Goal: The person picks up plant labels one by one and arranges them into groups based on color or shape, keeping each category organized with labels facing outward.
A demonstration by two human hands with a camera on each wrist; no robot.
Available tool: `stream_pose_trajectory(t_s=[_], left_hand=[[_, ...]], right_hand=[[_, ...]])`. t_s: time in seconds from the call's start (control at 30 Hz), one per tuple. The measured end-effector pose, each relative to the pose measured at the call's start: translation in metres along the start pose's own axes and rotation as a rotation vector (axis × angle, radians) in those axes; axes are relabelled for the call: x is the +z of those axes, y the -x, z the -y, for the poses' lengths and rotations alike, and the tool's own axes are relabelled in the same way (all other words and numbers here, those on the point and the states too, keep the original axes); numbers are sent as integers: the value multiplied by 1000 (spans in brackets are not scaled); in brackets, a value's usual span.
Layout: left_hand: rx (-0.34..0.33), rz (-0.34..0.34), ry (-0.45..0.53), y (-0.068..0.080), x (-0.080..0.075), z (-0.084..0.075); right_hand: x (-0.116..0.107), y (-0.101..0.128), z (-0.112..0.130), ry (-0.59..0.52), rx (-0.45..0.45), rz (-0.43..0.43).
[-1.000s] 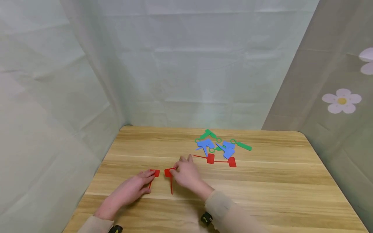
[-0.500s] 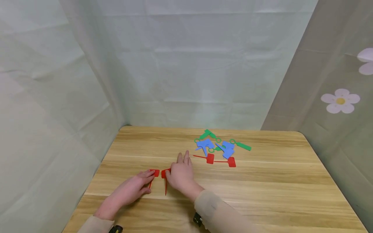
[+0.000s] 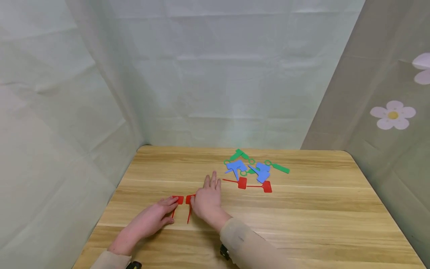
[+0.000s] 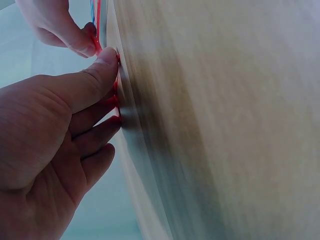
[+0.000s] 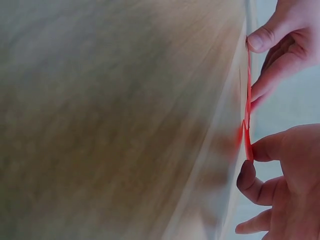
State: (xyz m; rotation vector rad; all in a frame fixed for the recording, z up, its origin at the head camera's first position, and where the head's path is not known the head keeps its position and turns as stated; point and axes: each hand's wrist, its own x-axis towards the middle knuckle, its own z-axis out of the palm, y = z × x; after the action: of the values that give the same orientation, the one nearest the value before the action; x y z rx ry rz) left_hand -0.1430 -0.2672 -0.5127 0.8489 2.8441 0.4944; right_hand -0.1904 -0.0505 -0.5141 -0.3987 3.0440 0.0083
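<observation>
Table (image 5: pixel 100 120) blurred; left tag (image 3: pixel 179 200) part-hidden under fingers.

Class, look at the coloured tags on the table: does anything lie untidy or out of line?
Yes. The blue tags and green tags lie in a crisscross heap at the table's far side, overlapping at odd angles. The two red tags by the hands sit side by side.
</observation>
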Motion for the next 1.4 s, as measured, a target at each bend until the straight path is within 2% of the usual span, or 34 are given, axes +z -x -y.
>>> stream_pose_trajectory(t_s=[0.27,0.87,1.1,1.4], left_hand=[[-3,-2,4,1,0,-1],[-24,3,-2,0,-2,-5],[-29,8,-8,0,-3,-8],[-22,-33,-28,-1,-4,-10]], right_hand=[[0,0,2,-5,1,29],[2,2,1,-30,-5,13],[0,4,-6,-84,-10,-36],[-4,8,-23,-209,-34,-139]])
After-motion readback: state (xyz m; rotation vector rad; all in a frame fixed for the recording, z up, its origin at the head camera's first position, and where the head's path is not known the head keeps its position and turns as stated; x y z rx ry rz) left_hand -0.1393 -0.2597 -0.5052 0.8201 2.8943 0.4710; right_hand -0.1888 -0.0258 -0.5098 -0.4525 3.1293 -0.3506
